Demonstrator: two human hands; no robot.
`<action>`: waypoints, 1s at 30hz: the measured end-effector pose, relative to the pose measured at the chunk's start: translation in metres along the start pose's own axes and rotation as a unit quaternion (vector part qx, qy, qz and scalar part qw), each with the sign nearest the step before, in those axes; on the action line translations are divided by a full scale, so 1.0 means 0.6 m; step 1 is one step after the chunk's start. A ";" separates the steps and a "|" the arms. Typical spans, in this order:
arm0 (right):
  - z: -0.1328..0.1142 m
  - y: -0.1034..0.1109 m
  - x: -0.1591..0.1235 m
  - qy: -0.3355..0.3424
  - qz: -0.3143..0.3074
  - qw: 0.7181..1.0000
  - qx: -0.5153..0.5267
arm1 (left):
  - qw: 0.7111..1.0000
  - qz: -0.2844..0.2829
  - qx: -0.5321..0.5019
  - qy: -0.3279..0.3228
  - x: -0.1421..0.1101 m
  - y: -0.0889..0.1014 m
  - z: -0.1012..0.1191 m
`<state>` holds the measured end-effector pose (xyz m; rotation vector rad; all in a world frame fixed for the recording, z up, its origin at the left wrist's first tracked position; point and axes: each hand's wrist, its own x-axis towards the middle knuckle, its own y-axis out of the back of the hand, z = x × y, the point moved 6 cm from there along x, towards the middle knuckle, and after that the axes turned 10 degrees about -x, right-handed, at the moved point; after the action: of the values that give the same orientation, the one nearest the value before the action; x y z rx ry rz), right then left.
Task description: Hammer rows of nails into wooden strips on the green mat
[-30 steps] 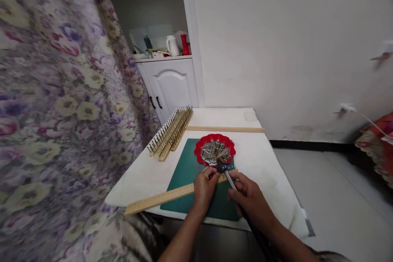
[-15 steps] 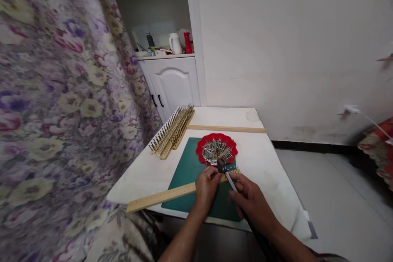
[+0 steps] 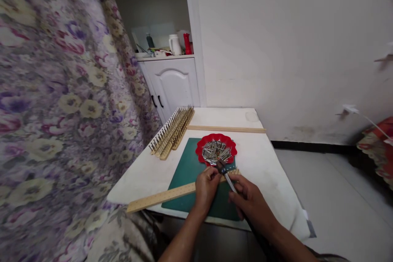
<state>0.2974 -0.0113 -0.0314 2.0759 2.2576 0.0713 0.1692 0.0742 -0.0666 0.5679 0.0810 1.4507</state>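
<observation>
My right hand (image 3: 250,200) is wrapped around the handle of a hammer (image 3: 229,181). The hammer's dark head is just over the fingertips of my left hand (image 3: 206,188), which are pinched together on the wooden strip (image 3: 166,198). Whatever those fingertips hold is too small and too covered to make out. Rows of small holes run along the strip, and several nails (image 3: 236,170) stand in its right end. Beneath it lies a green cutting mat (image 3: 181,172). A red scalloped dish (image 3: 199,147) full of loose nails (image 3: 215,151) sits just beyond my hands.
Wooden strips studded with upright nails (image 3: 172,133) lie at the white table's (image 3: 138,176) back left. Across the back runs a plain wooden strip (image 3: 227,129). A floral curtain (image 3: 76,110) hangs at left; a white cabinet (image 3: 173,80) stands behind the table.
The hammer head has shifted very slightly left and down, close by my left fingertips. My left hand and the strip stay in place.
</observation>
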 end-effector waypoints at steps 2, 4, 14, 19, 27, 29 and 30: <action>-0.010 0.007 -0.001 0.014 0.013 1.000 0.012 | 1.000 -0.002 0.002 0.002 -0.001 0.000 0.002; -0.018 0.018 -0.002 0.021 0.026 0.999 0.023 | 1.000 -0.007 0.000 0.001 -0.001 0.001 0.006; -0.038 0.059 0.001 0.040 0.060 0.997 0.031 | 0.999 -0.047 -0.011 -0.008 -0.001 0.008 0.013; -0.031 0.069 0.003 0.037 0.072 0.996 0.035 | 0.992 -0.058 0.102 -0.050 -0.021 0.033 0.023; -0.031 0.075 0.006 0.039 0.081 0.995 0.036 | 0.985 -0.074 0.151 -0.040 -0.027 0.028 0.014; -0.035 0.078 0.006 0.039 0.084 0.995 0.036 | 0.986 -0.074 0.146 -0.042 -0.027 0.026 0.014; -0.037 0.079 0.006 0.040 0.086 0.995 0.035 | 0.986 -0.074 0.143 -0.042 -0.027 0.026 0.015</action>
<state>0.3425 -0.0036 -0.0056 2.3398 2.1482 0.0868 0.1560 0.0564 -0.0568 0.8393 0.2634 1.2775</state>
